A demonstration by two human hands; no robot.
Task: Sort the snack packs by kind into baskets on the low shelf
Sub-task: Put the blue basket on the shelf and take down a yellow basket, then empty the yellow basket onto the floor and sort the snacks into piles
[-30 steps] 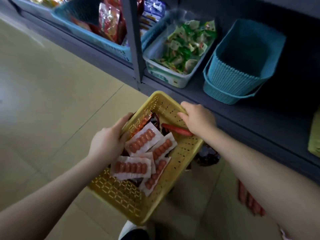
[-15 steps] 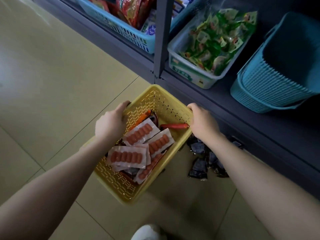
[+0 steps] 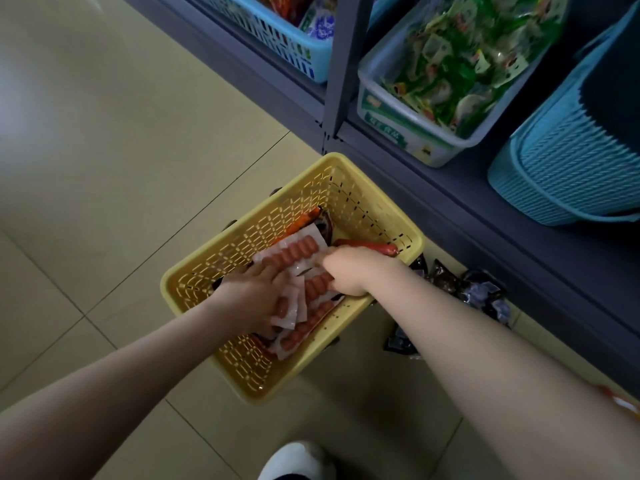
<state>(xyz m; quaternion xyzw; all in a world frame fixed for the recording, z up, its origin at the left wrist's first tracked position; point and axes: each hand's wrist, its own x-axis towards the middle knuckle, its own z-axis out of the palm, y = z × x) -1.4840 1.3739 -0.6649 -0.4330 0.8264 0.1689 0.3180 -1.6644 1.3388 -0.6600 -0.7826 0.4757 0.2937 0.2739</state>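
A yellow perforated basket (image 3: 367,209) stands on the tiled floor in front of the low shelf. Inside lie several clear sausage packs (image 3: 294,254) and a long red sausage stick (image 3: 367,244). My left hand (image 3: 256,299) is down in the basket, fingers curled over the sausage packs near its left side. My right hand (image 3: 349,271) reaches in from the right rim and grips the packs in the middle. A pile of dark snack packs (image 3: 474,296) lies on the floor to the right of the basket.
On the low grey shelf (image 3: 519,216) stand a blue basket of mixed packs (image 3: 294,43), a white tub of green packs (image 3: 429,133) and a teal woven basket (image 3: 568,168). A grey upright post (image 3: 343,64) divides the shelf. My white shoe (image 3: 298,460) is below.
Both hands let go of the yellow basket's rims and moved down inside onto the sausage packs. The basket now rests on the floor, and the view has shifted closer.
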